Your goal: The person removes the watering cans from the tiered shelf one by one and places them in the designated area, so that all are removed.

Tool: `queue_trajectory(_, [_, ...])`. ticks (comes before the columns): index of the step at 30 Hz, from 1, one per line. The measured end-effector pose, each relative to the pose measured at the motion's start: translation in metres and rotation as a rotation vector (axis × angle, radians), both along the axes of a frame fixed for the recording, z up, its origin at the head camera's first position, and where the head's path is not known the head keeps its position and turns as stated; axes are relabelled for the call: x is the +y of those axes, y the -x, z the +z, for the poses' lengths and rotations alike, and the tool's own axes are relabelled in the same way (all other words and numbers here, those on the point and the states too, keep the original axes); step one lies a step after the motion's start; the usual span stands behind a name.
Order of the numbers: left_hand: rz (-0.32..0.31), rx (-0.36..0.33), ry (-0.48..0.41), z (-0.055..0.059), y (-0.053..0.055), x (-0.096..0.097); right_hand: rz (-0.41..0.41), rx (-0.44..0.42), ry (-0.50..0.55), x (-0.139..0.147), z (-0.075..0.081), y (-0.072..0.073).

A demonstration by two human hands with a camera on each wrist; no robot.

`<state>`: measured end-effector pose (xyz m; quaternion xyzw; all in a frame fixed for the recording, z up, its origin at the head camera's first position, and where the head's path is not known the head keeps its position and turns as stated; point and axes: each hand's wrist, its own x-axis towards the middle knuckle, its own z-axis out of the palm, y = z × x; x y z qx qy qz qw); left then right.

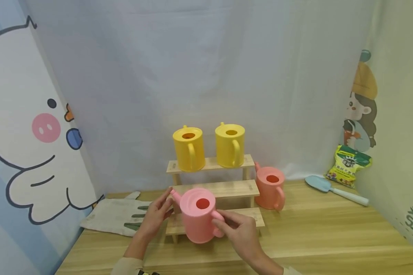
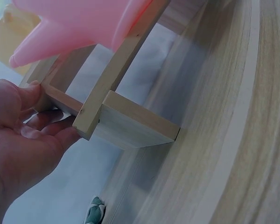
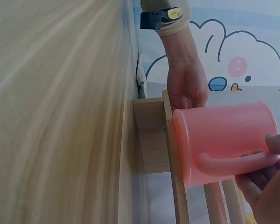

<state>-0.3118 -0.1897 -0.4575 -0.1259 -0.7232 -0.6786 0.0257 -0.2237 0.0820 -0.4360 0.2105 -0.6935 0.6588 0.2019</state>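
Note:
A pink watering can [image 1: 197, 219] is over the lowest step of a three-tier wooden plant stand [image 1: 223, 189], its spout pointing left. My right hand [image 1: 242, 233] holds its handle [image 3: 238, 163], thumb near the handle's upper end and fingers through the loop. At the stand's left end, my left hand [image 2: 32, 126] grips the wood with thumb and curled fingers, below the can's spout [image 2: 25, 53]. Two yellow watering cans [image 1: 189, 151] stand on the top step. A coral-red watering can [image 1: 270, 189] sits on the table beside the stand's right side.
Left of the stand lies a pale glove [image 1: 113, 215] with green stripes. A light blue trowel [image 1: 335, 189] rests at the right, near a green and yellow packet [image 1: 349, 166] leaning by the wall. A white curtain [image 1: 206, 76] hangs behind the wooden table [image 1: 316, 236].

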Motion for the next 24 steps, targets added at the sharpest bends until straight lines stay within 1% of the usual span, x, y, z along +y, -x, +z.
queue_trajectory(3, [0.001, -0.008, 0.008, 0.0, 0.002, 0.0, -0.027, -0.051, 0.018, 0.001, 0.003, -0.001])
queue_trajectory(7, [0.0, -0.009, 0.021, 0.0, 0.002, 0.0, -0.047, -0.151, 0.035, 0.004, 0.008, -0.002])
queue_trajectory(11, [0.0, -0.008, 0.022, 0.001, 0.002, 0.0, -0.026, -0.213, 0.072, 0.005, 0.011, -0.002])
queue_trajectory(17, [0.012, -0.02, 0.024, 0.0, 0.003, 0.001, -0.017, -0.247, 0.094, 0.006, 0.012, 0.0])
queue_trajectory(22, [0.02, -0.02, 0.031, 0.0, 0.003, 0.001, -0.026, -0.252, 0.09, 0.008, 0.016, 0.0])
queue_trajectory(24, [0.019, -0.019, 0.025, 0.001, 0.004, 0.001, -0.027, -0.24, 0.088, 0.009, 0.018, 0.0])
